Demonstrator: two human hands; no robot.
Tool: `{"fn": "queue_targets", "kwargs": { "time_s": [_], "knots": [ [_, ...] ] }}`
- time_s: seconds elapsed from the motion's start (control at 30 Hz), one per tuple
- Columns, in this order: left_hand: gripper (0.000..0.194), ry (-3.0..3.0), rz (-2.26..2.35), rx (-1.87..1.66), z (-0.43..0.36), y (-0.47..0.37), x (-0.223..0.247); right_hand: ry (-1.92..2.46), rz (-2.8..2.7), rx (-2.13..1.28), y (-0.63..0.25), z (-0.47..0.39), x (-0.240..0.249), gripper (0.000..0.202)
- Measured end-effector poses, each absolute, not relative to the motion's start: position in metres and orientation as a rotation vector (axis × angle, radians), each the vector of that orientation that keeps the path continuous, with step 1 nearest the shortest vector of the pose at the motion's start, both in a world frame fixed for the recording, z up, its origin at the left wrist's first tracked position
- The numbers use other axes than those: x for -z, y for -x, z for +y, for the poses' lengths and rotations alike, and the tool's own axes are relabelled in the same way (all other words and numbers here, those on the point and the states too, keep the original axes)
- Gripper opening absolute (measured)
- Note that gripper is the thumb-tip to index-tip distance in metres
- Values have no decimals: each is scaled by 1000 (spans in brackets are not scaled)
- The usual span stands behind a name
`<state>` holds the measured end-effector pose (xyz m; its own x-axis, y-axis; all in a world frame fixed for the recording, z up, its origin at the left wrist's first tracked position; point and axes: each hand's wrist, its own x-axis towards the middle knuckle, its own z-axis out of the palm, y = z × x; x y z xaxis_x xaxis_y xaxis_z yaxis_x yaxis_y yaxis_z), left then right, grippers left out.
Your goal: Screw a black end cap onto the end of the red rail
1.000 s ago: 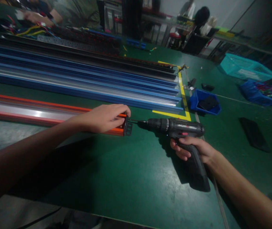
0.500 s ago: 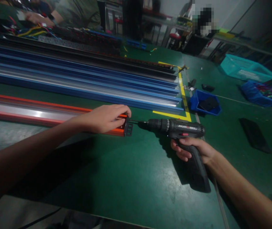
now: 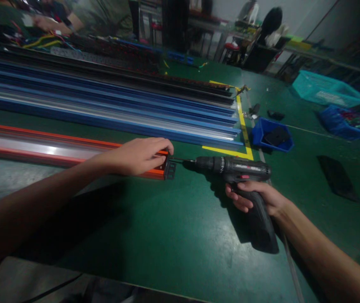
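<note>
An orange-edged metal profile (image 3: 56, 147) lies on the green table from the left edge to the middle of the view. My left hand (image 3: 138, 156) grips its right end, thumb and fingers bent around the top near a black end cap (image 3: 170, 169). In my right hand (image 3: 255, 198) is a black power drill (image 3: 246, 168), fingers wrapped round the handle. The drill points left, and the tip of its long thin bit meets the end cap. Whether a screw sits there is too small to tell.
Blue and black profiles (image 3: 120, 105) lie behind, beside yellow tape (image 3: 244, 126). At the right are a small blue bin (image 3: 273, 134), a black flat object (image 3: 338, 179), a teal basket (image 3: 328, 90) and another blue bin (image 3: 350, 124). A person's hand (image 3: 46, 23) is at upper left.
</note>
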<state>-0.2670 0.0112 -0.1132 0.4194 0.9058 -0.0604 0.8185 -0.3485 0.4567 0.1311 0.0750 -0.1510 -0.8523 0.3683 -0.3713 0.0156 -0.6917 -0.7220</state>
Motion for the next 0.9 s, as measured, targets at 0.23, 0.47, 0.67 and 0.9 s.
{"fn": "queue_targets", "kwargs": {
  "time_s": [0.23,0.47,0.67,0.9],
  "knots": [
    [28,-2262,1471,-273,12,267,113,736,-1103,-2630,-133,75,152,25],
    [30,-2251,1481,-267,11,265,110,719,-1130,-2632,-132,75,150,24],
    [30,-2257,1472,-287,11,268,113,715,-1128,-2632,-132,75,150,25],
    [30,-2251,1480,-279,10,267,112,704,-1115,-2642,-133,76,152,26]
  ]
}}
